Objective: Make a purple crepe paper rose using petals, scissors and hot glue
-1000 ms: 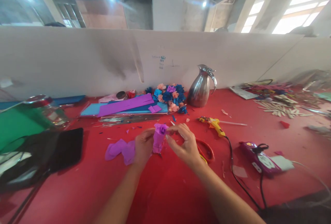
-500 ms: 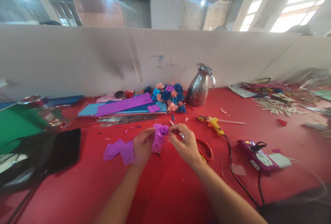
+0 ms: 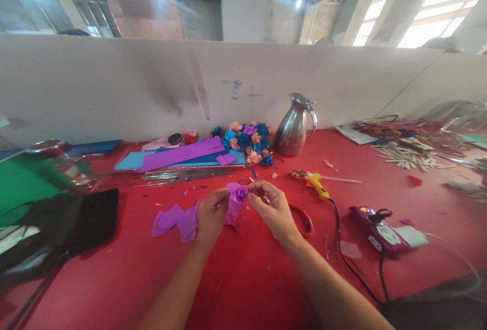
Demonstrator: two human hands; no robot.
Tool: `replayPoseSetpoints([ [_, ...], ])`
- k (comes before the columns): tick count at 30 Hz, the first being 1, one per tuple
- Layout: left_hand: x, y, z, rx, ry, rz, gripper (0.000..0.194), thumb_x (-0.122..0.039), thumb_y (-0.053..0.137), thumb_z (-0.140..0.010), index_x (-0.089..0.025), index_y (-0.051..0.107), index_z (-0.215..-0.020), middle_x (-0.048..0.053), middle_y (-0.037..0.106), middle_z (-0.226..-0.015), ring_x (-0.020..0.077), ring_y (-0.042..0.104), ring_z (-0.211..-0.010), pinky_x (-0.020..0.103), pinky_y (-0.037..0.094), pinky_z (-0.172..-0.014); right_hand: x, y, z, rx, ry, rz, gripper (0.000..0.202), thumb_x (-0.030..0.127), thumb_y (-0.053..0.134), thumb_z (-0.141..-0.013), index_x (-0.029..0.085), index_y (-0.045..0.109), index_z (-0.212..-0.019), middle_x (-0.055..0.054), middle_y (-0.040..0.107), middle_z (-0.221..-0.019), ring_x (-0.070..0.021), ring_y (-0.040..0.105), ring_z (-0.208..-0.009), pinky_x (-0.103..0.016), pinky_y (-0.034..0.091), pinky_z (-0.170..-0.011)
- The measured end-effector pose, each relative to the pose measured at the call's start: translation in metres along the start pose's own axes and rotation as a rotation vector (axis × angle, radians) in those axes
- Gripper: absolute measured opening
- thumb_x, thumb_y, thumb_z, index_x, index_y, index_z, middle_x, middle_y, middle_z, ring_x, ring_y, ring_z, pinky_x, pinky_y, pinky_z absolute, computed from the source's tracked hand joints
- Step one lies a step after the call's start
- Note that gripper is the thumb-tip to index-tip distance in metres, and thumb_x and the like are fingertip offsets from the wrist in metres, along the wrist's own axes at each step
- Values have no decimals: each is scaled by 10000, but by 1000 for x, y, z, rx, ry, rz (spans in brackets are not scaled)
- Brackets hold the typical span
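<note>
Between my hands is a purple paper flower (image 3: 238, 196) with a rolled centre, held above the red table (image 3: 243, 289). My left hand (image 3: 211, 215) pinches its left side, fingers closed on the paper. On the other side, my right hand (image 3: 272, 207) has thumb and index finger together at the flower's right edge. Purple paper petals (image 3: 173, 220) lie on the table just left of my left hand. Scissors with red handles (image 3: 303, 220) are partly hidden behind my right hand. Under the flower, another purple piece shows, too covered to make out.
A yellow glue gun (image 3: 317, 187) lies to the right, its cord running past a purple power strip (image 3: 380, 231). Behind stand a steel jug (image 3: 292, 129) and a pile of paper flowers (image 3: 251, 139). Purple paper strips (image 3: 182, 154) lie back left; a black phone (image 3: 95, 221) lies left.
The flower has turned slightly, its front petal now wrapping lower around the centre. Both hands stay in nearly the same place, the right fingers shifting a little at the petal edge.
</note>
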State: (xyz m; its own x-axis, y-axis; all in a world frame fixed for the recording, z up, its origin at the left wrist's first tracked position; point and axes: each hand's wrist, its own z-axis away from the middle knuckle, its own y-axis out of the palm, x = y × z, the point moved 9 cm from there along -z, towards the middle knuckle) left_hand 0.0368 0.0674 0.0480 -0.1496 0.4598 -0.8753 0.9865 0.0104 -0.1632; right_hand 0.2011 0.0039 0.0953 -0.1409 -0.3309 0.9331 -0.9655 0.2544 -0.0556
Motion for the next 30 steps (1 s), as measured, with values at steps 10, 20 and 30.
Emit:
replayPoseSetpoints([
  [10, 5, -1, 1, -6, -1, -5, 155, -232, 612, -760, -205, 739, -843, 40, 748, -904, 195, 691, -827, 300, 547, -759, 7, 1, 1, -6, -64, 153, 110, 188, 569, -736, 215, 658, -796, -31, 683, -811, -197, 571, -781, -333, 430, -754],
  [20, -10, 0, 0, 4, 55, -27, 164, -239, 605, -778, -222, 754, -846, 41, 751, -932, 189, 685, -859, 307, 530, -808, 3, -2, 0, -19, -39, 111, 127, 196, 567, -744, 213, 684, -791, -29, 672, -771, -188, 565, -757, -325, 433, -742],
  [30, -6, 6, -3, 82, -18, 0, 136, -239, 609, -751, -192, 731, -715, 31, 729, -802, 179, 666, -766, 269, 515, -707, -9, -3, -1, -38, 10, 87, 133, 207, 544, -747, 193, 676, -754, -22, 648, -716, -172, 552, -710, -297, 431, -706],
])
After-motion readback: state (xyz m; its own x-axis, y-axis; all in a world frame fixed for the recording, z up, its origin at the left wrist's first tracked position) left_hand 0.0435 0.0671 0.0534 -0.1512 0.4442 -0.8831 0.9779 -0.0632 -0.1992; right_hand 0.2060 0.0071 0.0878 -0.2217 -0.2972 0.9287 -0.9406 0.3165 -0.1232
